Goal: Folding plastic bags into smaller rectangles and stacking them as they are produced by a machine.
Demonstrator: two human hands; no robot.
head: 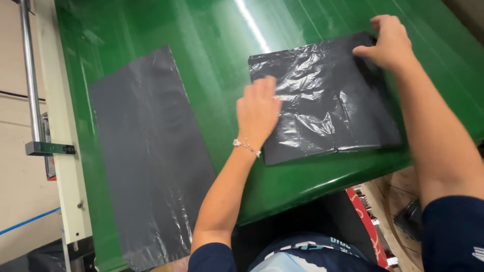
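Note:
A folded, crinkled black plastic bag point(327, 98) lies on the green table point(217, 60) at the right. My left hand point(258, 112) rests flat on the bag's left edge, fingers together, holding nothing. My right hand point(385, 43) presses on the bag's far right corner with the fingers curled over its edge. A second black plastic bag point(151, 156), flat and unfolded, lies lengthwise on the left part of the table, apart from both hands.
A metal rail point(31, 75) with a bracket runs along the cream-coloured frame point(63, 151) at the table's left side. Below the table's near edge at the right are a red part point(365, 221) and a wooden pallet point(398, 196).

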